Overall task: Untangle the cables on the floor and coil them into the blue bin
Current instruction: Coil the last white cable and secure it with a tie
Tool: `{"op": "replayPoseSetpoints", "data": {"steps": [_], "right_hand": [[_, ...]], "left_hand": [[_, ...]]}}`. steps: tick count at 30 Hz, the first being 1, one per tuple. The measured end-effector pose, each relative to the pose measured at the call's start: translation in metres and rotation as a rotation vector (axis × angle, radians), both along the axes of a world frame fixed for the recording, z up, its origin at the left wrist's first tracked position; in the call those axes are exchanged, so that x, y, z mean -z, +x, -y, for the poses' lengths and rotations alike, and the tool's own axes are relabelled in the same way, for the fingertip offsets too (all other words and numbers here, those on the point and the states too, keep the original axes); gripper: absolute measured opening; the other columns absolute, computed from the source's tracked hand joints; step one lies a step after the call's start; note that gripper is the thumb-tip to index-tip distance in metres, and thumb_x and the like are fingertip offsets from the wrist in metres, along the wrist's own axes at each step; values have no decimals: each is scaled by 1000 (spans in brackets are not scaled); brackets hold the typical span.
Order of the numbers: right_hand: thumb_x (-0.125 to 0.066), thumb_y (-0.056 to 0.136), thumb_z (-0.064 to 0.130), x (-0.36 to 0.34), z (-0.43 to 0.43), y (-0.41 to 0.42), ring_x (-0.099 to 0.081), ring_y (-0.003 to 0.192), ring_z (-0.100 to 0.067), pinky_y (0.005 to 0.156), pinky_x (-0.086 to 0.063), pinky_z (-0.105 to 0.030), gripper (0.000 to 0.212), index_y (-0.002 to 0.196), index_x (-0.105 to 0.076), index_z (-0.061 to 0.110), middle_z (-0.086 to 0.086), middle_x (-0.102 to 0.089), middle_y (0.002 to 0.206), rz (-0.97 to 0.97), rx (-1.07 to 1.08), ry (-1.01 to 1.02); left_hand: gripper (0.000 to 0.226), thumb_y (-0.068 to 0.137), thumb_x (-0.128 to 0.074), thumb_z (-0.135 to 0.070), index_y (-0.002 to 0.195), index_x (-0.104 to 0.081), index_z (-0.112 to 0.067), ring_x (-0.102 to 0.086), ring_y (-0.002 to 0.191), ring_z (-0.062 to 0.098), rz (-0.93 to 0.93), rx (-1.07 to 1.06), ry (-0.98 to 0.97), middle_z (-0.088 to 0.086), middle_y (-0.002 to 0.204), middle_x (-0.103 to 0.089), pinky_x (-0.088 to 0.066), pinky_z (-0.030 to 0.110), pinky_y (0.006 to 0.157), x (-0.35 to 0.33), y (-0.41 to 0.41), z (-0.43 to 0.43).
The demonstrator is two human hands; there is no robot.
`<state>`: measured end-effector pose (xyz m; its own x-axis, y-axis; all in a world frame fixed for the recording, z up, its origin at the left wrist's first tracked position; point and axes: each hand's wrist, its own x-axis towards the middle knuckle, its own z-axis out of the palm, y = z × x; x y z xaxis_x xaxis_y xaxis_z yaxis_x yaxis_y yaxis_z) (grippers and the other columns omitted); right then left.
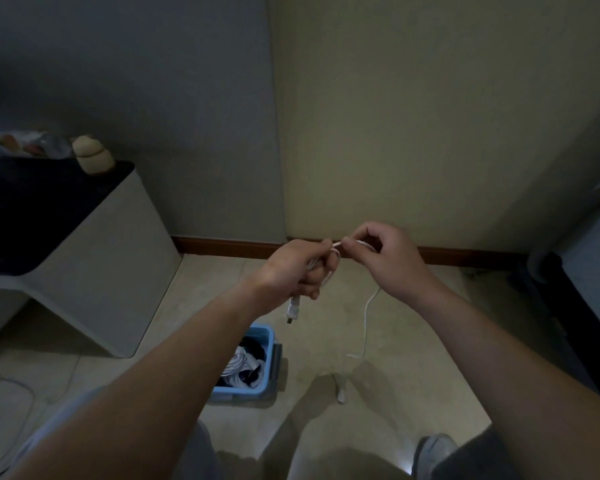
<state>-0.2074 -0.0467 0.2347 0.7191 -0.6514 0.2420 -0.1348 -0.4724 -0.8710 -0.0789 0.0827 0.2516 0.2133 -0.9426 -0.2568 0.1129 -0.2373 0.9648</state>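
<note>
Head view, dim light. Both hands are raised at centre frame, in front of the baseboard (243, 247).

- Left hand (291, 268): fingers curled round a few loops of the white cable (367, 313), holding them firmly. The plug (293, 308) hangs just below this hand.
- Right hand (385, 261): thumb and forefinger pinch the same cable at the top. The fingertips of the two hands almost touch.
- Below the right hand, the loose run of cable drops to the floor (413, 375), bends lower centre and ends near the bottom of the frame.
- Blue bin (246, 396): on the floor, lower centre-left, partly hidden by the left forearm. Coiled cables (241, 367), white and dark, lie inside it.
- Left of frame: a pale cabinet (94, 271) with a dark top. A beige jar (92, 157) stands on its far corner.
</note>
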Motion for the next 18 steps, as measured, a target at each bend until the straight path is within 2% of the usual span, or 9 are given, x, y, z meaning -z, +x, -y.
{"op": "replayPoseSetpoints", "data": {"steps": [4,6,10,12,15,18], "right_hand": [[-61,97,25,6,1,1,-44,55,-4,59,-40,-31,24,74,-59,22,15,-50,54,-106,-66,109],[-55,100,24,7,-1,1,-45,54,-9,58,-43,-33,24,77,-56,22,10,-50,57,-143,-100,219],[-50,103,23,1,-9,0,-43,48,-12,52,-43,-28,19,85,-50,19,1,-51,60,-190,-130,356],[-50,103,23,-1,-10,-1,-43,47,-13,48,-41,-26,16,87,-50,20,1,-53,61,-206,-134,363],[-52,100,18,-3,-10,-2,-44,46,-13,45,-39,-25,10,90,-54,20,-2,-59,67,-234,-156,317],[-53,99,14,-3,-12,-1,-44,45,-14,45,-42,-26,11,99,-60,22,-3,-59,67,-236,-190,302]], "left_hand": [[42,108,-29,-34,76,-50,-16,-18,35,9,-168,16,-5,-7,46,-21,-36,26,50,-2,-2,-2],[41,107,-28,-35,75,-49,-17,-17,34,8,-305,6,-20,-8,46,-21,-38,24,48,-3,-2,-2],[41,105,-29,-39,74,-47,-20,-13,36,7,-524,-12,-65,-10,45,-24,-38,23,51,-6,-2,-4],[39,105,-30,-40,76,-46,-20,-13,38,8,-619,-42,-96,-9,46,-24,-39,23,54,-6,-1,-5],[38,106,-30,-41,79,-47,-20,-23,38,6,-741,-141,-166,-8,49,-26,-39,23,59,-5,1,-5],[36,106,-33,-39,82,-48,-17,-30,45,8,-783,-290,-222,-6,57,-31,-38,26,67,-4,4,-3]]}}
